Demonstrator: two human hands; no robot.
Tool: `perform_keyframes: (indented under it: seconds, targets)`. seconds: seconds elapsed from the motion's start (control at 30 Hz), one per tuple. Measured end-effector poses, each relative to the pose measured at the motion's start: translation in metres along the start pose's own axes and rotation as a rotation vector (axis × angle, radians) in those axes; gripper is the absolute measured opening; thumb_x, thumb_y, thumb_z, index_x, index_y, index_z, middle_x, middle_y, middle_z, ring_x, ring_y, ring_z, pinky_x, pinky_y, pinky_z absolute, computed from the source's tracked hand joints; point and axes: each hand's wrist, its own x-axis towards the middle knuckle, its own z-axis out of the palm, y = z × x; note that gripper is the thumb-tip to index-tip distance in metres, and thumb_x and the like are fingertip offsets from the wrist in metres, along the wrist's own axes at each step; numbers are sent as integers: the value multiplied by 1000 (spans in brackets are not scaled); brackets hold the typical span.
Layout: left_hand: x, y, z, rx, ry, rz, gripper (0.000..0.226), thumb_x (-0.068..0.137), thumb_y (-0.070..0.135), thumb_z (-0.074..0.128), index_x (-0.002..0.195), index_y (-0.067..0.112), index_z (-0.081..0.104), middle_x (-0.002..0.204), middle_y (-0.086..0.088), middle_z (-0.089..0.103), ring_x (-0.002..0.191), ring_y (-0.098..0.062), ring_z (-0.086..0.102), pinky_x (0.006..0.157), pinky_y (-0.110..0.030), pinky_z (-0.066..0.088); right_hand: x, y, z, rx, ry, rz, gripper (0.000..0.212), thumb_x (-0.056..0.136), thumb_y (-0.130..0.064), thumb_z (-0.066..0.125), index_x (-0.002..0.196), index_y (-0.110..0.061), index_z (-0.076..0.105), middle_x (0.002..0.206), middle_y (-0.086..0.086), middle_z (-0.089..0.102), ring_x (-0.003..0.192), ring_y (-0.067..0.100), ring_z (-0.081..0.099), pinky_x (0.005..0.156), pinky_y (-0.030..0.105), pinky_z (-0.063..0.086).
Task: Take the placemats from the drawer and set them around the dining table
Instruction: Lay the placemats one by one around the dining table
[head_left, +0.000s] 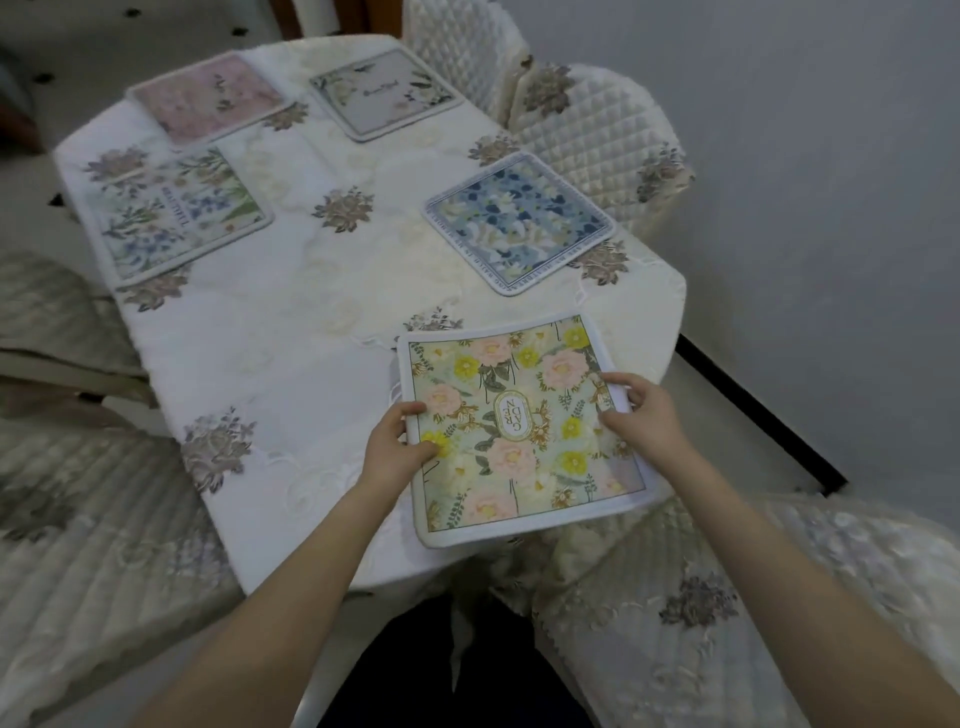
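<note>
A green placemat with pink and yellow flowers (519, 431) sits at the near right corner of the dining table (291, 332), its near edge hanging past the table's edge. My left hand (397, 447) pinches its left edge, thumb on top. My right hand (641, 413) grips its right edge. A white edge shows under its left side; I cannot tell if that is another mat. Several placemats lie flat further off: a blue floral one (519, 221), a grey one (384, 93), a pink one (210, 98) and a green-and-blue one (176, 210).
Quilted cream chair covers surround the table: two at the far right (597, 130), one at the near right (727, 597), and more at the left (67, 467). A grey wall (831, 208) stands close on the right. The table wears a white embroidered cloth.
</note>
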Motion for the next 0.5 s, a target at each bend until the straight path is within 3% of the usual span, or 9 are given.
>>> perform_keyframes:
  seconds: [0.13,0.23,0.33,0.5]
  targets:
    - [-2,-8,20,55,70,-33,49,72,-7,70,111,17,53,114,-8,54,93,-20,55,60,-20,50,43,-3,-4,-77,-87,-66,44,77,7,64,115,-15,64,111,6,57,94,17,57,53,24,47]
    - [-6,-12,36,123,92,-53,50,73,-9,68,113,15,49,113,-4,50,88,-16,52,57,-17,47,66,1,-3,-131,-142,-87,46,74,10,62,113,-15,64,107,6,56,73,7,49,44,8,37]
    - [-5,-17,46,157,122,-65,50,74,-8,67,112,18,47,113,-3,52,92,-22,55,60,-22,49,83,4,-1,-174,-162,-98,48,74,11,60,114,-14,64,108,4,55,75,10,48,41,5,36]
    - [9,-23,55,145,156,-52,50,75,-6,69,114,17,47,114,-3,52,88,-19,56,58,-17,47,105,9,2,-212,-178,-138,48,75,11,61,117,-13,63,98,-7,54,64,-3,38,43,3,38]
